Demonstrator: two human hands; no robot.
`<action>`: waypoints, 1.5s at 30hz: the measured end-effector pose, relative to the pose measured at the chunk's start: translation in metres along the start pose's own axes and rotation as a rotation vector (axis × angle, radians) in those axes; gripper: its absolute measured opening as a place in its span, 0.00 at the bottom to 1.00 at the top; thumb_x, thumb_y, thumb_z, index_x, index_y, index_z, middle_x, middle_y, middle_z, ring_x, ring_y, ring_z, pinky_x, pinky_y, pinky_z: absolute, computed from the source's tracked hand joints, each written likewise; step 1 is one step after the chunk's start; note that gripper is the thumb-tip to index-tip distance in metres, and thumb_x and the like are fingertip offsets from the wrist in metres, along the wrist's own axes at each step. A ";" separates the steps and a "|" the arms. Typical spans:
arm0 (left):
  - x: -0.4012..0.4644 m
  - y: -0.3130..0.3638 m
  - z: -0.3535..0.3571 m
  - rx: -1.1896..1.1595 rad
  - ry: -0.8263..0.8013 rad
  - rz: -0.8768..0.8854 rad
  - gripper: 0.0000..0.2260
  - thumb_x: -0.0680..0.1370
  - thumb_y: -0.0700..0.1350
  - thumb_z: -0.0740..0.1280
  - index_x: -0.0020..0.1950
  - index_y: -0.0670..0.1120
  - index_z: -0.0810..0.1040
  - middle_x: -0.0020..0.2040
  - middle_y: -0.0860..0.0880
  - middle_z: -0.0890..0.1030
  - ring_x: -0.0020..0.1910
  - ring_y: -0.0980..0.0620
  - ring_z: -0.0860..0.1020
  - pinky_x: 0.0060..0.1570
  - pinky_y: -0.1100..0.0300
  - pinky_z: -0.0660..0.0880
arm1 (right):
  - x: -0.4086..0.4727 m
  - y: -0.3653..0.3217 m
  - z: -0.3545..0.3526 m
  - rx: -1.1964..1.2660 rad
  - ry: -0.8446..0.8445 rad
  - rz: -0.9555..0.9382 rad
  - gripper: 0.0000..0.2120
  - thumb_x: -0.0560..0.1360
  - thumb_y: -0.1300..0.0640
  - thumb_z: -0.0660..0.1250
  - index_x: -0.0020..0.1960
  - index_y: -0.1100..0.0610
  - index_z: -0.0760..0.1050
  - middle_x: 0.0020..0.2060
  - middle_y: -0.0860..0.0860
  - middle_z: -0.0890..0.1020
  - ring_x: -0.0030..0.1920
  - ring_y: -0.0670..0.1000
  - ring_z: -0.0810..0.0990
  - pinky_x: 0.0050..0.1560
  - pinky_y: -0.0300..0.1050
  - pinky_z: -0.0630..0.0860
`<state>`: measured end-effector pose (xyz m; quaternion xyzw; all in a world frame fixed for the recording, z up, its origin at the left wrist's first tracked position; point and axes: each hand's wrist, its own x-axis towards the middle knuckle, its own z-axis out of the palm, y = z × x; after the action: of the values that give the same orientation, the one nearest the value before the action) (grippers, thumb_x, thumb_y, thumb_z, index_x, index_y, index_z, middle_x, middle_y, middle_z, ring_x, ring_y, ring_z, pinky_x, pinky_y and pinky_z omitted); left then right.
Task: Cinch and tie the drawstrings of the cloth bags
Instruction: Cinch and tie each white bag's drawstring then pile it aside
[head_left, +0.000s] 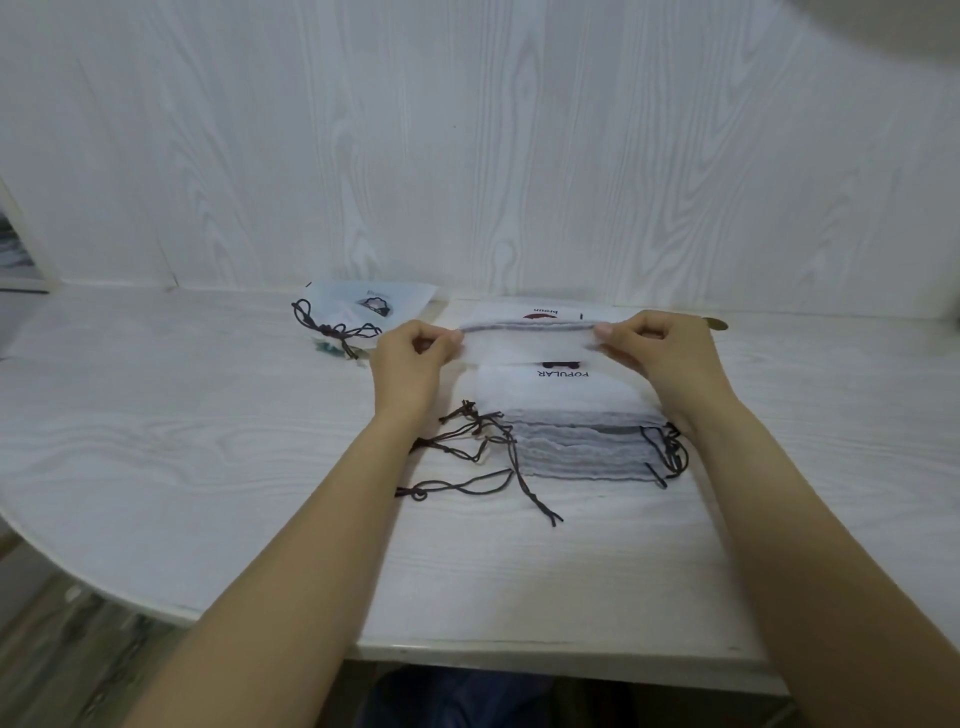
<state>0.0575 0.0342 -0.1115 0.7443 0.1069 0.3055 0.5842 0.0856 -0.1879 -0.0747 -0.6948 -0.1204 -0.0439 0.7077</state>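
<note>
Bag (530, 345) between both hands' fingers (451, 339)

We cannot read the blurred print on the bag (371, 306) at upper centre-left. The object (716, 324) behind the right hand (662, 358) is mostly hidden. The frame's left edge cuts the bench (156, 415).

You have one white cloth bag (530, 347) lifted and stretched flat between your two hands, its grey open hem uppermost. Below it sits the stack of white bags (566, 426), the top one printed "POPULAR", their hems facing you and dark brown drawstrings (467, 452) trailing loose on both sides. Far left lies a finished bag (363, 312), its cord (332, 330) knotted.
</note>
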 end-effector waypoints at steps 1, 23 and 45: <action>0.001 -0.001 0.000 -0.075 -0.011 -0.037 0.06 0.75 0.40 0.69 0.37 0.44 0.78 0.34 0.50 0.79 0.35 0.56 0.77 0.38 0.73 0.73 | 0.001 0.000 0.000 0.070 0.005 0.025 0.07 0.71 0.66 0.71 0.35 0.64 0.76 0.31 0.53 0.81 0.35 0.44 0.82 0.46 0.34 0.78; 0.002 0.013 -0.003 -0.146 -0.027 0.018 0.07 0.82 0.41 0.54 0.44 0.47 0.64 0.35 0.52 0.72 0.31 0.55 0.67 0.32 0.65 0.66 | -0.004 0.009 0.010 -0.757 -0.167 -0.459 0.07 0.75 0.55 0.67 0.50 0.53 0.71 0.36 0.53 0.72 0.35 0.48 0.69 0.38 0.35 0.66; -0.003 0.007 -0.007 0.570 -0.239 0.408 0.24 0.77 0.52 0.66 0.27 0.46 0.58 0.25 0.50 0.58 0.27 0.52 0.57 0.32 0.60 0.58 | 0.006 0.016 0.006 -0.977 -0.022 -0.382 0.14 0.72 0.52 0.70 0.35 0.58 0.69 0.37 0.52 0.69 0.40 0.50 0.68 0.37 0.30 0.62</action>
<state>0.0497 0.0368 -0.1053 0.9135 -0.0320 0.2845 0.2889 0.0947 -0.1809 -0.0883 -0.9098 -0.2180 -0.2159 0.2794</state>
